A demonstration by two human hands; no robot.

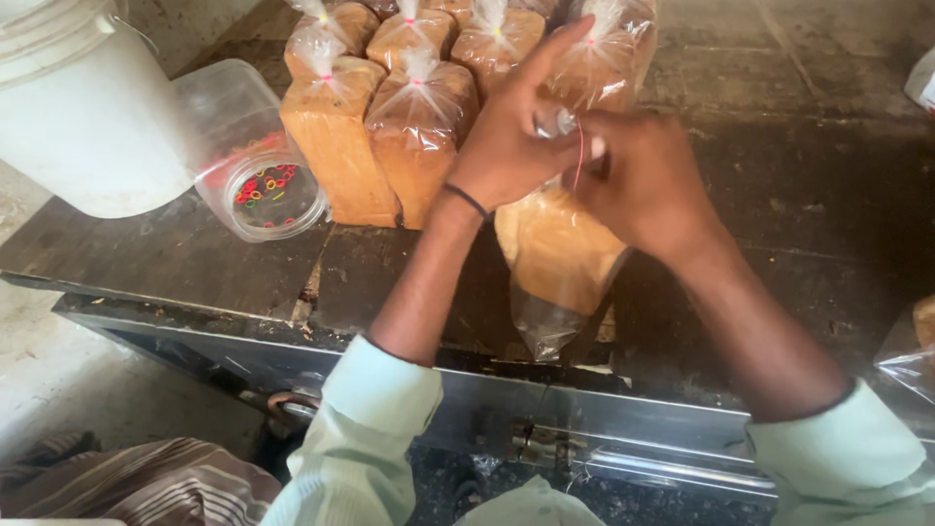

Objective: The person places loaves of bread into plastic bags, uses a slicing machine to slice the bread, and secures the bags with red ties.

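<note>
While both hands are working at the table edge, the left hand (pixel 506 146) is pinching the neck of a clear-bagged bread loaf (pixel 557 255) and the right hand (pixel 643 180) is pinching a red rubber band (pixel 579 156) there, beside tied loaves (pixel 409 136).

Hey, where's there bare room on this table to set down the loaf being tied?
Bare table lies right of the right hand, and a patch in front of the jar of bands. Crowded: the bagged loaves and white bucket behind the left hand.
</note>
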